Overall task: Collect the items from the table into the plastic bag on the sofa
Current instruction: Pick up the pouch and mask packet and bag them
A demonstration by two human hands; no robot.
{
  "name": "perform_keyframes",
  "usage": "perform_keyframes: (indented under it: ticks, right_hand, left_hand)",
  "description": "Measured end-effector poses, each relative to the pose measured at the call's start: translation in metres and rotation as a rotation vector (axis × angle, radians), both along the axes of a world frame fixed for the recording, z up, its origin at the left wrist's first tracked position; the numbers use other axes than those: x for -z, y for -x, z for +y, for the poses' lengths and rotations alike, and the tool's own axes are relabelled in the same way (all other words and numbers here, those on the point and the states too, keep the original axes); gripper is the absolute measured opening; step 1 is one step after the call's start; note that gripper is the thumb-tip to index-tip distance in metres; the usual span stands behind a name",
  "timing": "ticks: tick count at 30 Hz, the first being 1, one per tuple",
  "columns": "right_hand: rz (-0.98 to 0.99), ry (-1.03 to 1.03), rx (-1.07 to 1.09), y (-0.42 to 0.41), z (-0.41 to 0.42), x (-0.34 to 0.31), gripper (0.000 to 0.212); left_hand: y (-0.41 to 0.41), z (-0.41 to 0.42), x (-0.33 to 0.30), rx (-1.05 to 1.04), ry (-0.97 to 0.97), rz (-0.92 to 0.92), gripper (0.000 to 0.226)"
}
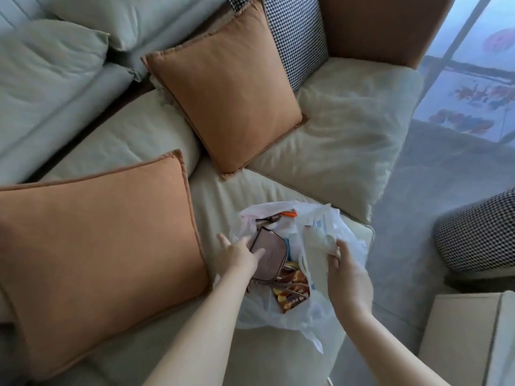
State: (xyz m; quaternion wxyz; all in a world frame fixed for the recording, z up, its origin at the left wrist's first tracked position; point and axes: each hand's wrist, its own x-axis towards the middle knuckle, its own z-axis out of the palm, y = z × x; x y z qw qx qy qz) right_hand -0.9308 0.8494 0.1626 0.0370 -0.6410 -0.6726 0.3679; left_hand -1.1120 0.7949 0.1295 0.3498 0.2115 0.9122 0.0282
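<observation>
A clear plastic bag lies open on the pale sofa seat. Inside it I see a pinkish-brown pouch, an orange-and-brown snack packet and an orange item near the far rim. My left hand reaches into the bag's mouth with fingers spread, fingertips touching the pouch. My right hand grips a bunched part of the bag's right edge and holds it up.
Two orange cushions lie on the sofa left of and behind the bag. A houndstooth cushion stands at the back. A houndstooth stool and a cardboard box stand on the grey carpet at right.
</observation>
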Motion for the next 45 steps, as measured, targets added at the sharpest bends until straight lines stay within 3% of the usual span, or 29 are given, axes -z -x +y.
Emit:
perform_keyframes:
  ticks: [4, 12, 17, 22, 25, 27, 32, 36, 45]
  right_hand:
    - [-0.029, -0.043, -0.055, 0.007, 0.008, -0.002, 0.036]
    - [-0.081, -0.180, -0.245, 0.032, 0.002, -0.001, 0.045]
    - [-0.138, -0.405, -0.314, 0.048, -0.004, 0.012, 0.058]
    - [-0.078, 0.067, -0.347, 0.064, -0.007, 0.035, 0.070]
    - [-0.015, 0.185, -0.358, 0.060, -0.010, 0.040, 0.082]
    - [-0.004, 0.171, -0.355, 0.054, -0.012, 0.036, 0.079]
    - [0.071, 0.108, -0.173, 0.021, -0.032, 0.009, 0.051]
    - [0.101, 0.101, -0.021, -0.028, -0.053, -0.016, 0.037]
    - [0.014, 0.107, 0.353, -0.178, -0.120, -0.018, 0.033]
  left_hand:
    - [0.003, -0.001, 0.002, 0.048, -0.056, -0.002, 0.059]
    - [0.023, 0.002, -0.025, -0.045, -0.471, -0.044, 0.046]
    - [0.047, 0.014, -0.051, -0.020, -0.576, 0.046, 0.035]
    - [0.050, 0.007, -0.050, 0.037, -0.535, 0.061, 0.033]
    - [0.048, 0.003, -0.047, 0.061, -0.482, 0.089, 0.038]
    - [0.046, 0.000, -0.047, 0.110, -0.441, 0.132, 0.042]
    - [0.017, -0.004, -0.069, 0.412, -0.410, 0.177, 0.039]
    - [-0.045, -0.009, -0.086, 0.619, -0.357, 0.026, 0.037]
    - [-0.210, -0.037, -0.068, 1.000, -0.180, -0.183, 0.030]
